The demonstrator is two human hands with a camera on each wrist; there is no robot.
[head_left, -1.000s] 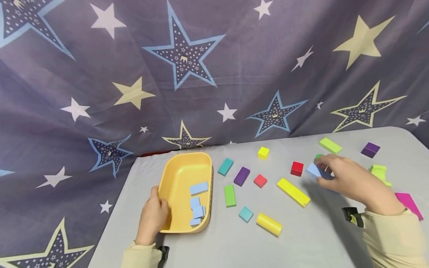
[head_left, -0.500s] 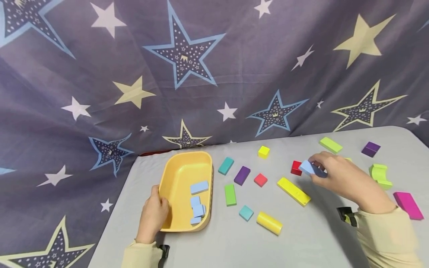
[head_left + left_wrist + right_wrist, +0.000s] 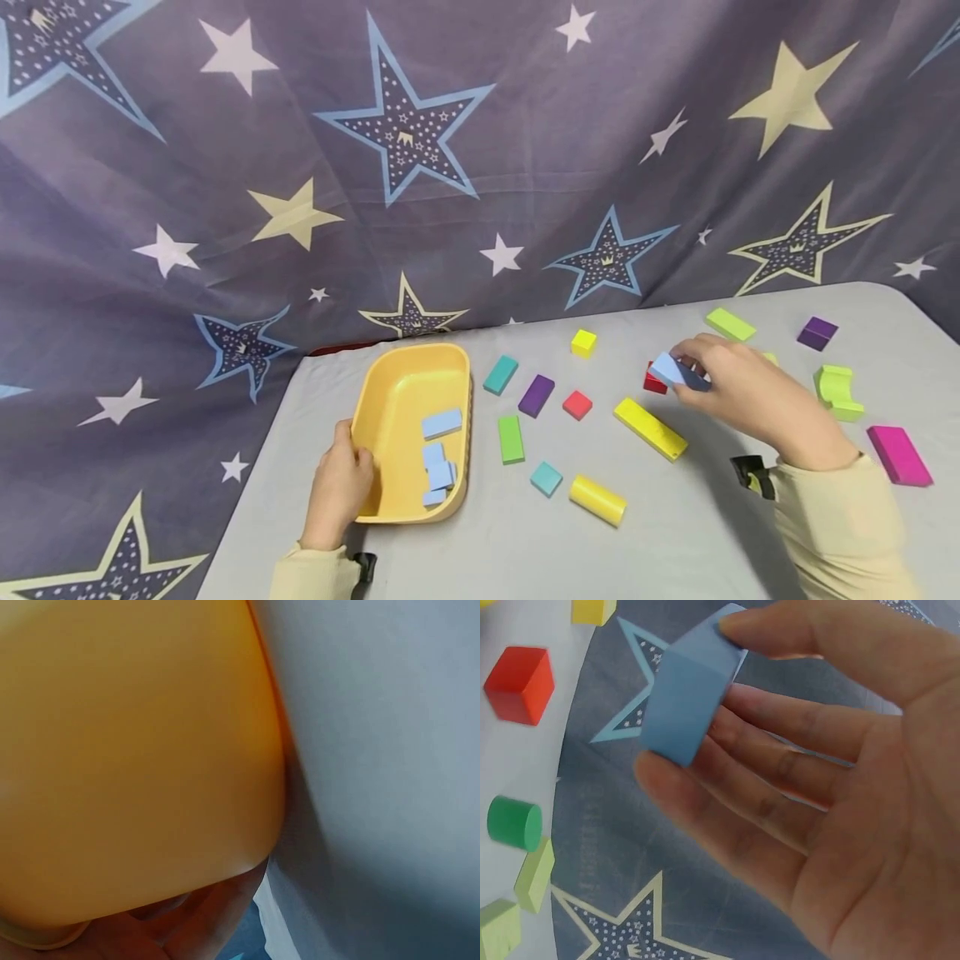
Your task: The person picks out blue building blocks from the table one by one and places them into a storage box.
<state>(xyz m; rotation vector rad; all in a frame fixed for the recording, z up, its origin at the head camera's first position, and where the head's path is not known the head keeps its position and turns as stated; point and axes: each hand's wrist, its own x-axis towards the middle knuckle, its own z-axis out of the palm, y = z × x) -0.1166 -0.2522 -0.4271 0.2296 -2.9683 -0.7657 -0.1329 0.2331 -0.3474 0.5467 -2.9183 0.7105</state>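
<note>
My left hand grips the left side of a yellow plastic tub, with the thumb over its rim. In the left wrist view the fingers curl under the tub's edge. Several light blue blocks lie along the tub's right side. My right hand pinches another light blue block between thumb and fingertips, held up over the table. In the head view this block overlaps a red block behind it.
Around the right hand lie a long yellow block, a yellow cylinder, a lime arch-shaped block and a magenta block. Teal, purple, green and red blocks lie between tub and right hand. A starry curtain hangs behind the table.
My right hand has lifted the light blue block and carried it left, in front of the red block. The left hand keeps its grip on the tub. The head view has shifted slightly.
</note>
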